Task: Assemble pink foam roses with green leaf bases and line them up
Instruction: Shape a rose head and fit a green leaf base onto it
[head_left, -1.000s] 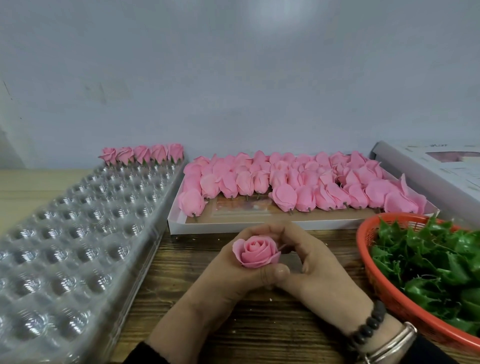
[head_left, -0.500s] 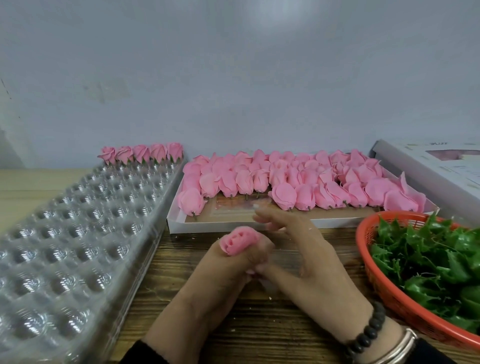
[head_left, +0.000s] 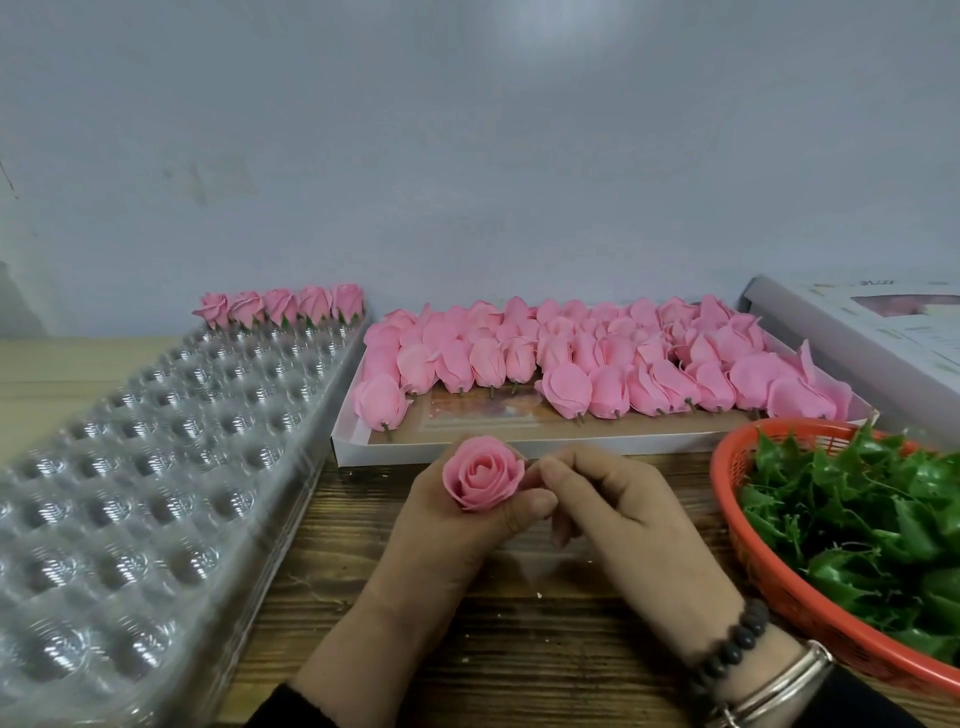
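Observation:
My left hand (head_left: 457, 525) grips a pink foam rose (head_left: 483, 473) from below, bloom facing me. My right hand (head_left: 618, 499) sits right beside it, fingertips curled and pinching the rose's right edge. The rose's underside is hidden by my fingers. Several finished roses with green bases (head_left: 283, 306) stand in a line at the far end of the clear dimpled tray (head_left: 130, 467). A white flat box (head_left: 467, 449) holds several loose pink rose heads (head_left: 597, 358). Green leaf bases (head_left: 872, 519) fill an orange basket (head_left: 737, 540) at the right.
A wooden tabletop (head_left: 519, 649) lies under my hands. A white carton (head_left: 872, 332) leans at the back right behind the basket. A pale wall (head_left: 467, 156) closes off the back. Beaded and metal bracelets (head_left: 753, 654) circle my right wrist.
The rose was tipped away and squeezed in my left fist half a second ago; now it faces up again. My right hand's fingers have closed in from spread to pinching the rose's side.

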